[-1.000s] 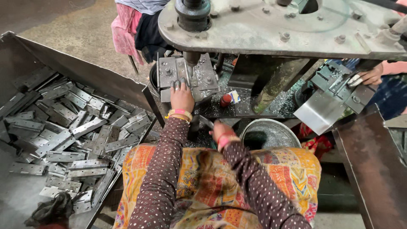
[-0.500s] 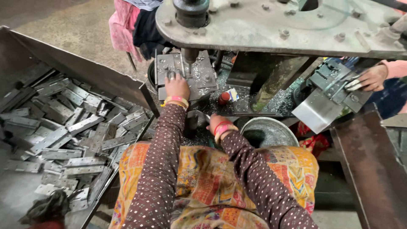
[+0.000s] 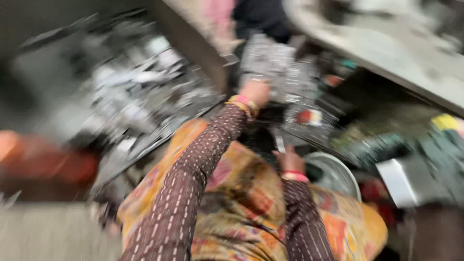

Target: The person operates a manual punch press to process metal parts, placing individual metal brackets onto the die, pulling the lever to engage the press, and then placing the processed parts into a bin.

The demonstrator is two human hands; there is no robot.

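I see a heavily blurred view, so much of the detail is lost. My left hand point(image 3: 254, 92) is stretched far forward, with bangles at the wrist, and it rests against a grey metal block point(image 3: 270, 65) at the far middle of the scene; I cannot tell whether the fingers are curled around anything or just pressed on it. My right hand point(image 3: 289, 161) sits nearer to me and to the right of the left one. It appears to pinch a small pale metal piece point(image 3: 280, 143) that sticks up from the fingers, though the blur keeps me from being sure of the grip. Just to the right of that hand lies a round metal bowl point(image 3: 338, 175), close but apart from it.

Both arms wear dark dotted sleeves point(image 3: 193, 179), and beneath them a patterned orange and yellow cloth point(image 3: 251, 212) covers my lap. To the left, a tilted metal tray point(image 3: 188, 41) holds a heap of flat metal strips point(image 3: 140, 92), well apart from both hands. A small red and white object point(image 3: 309, 117) lies between the block and the bowl. Above on the far right runs the pale heavy plate of a machine point(image 3: 386, 53). At the near right lies a bright bent metal sheet point(image 3: 403, 181).
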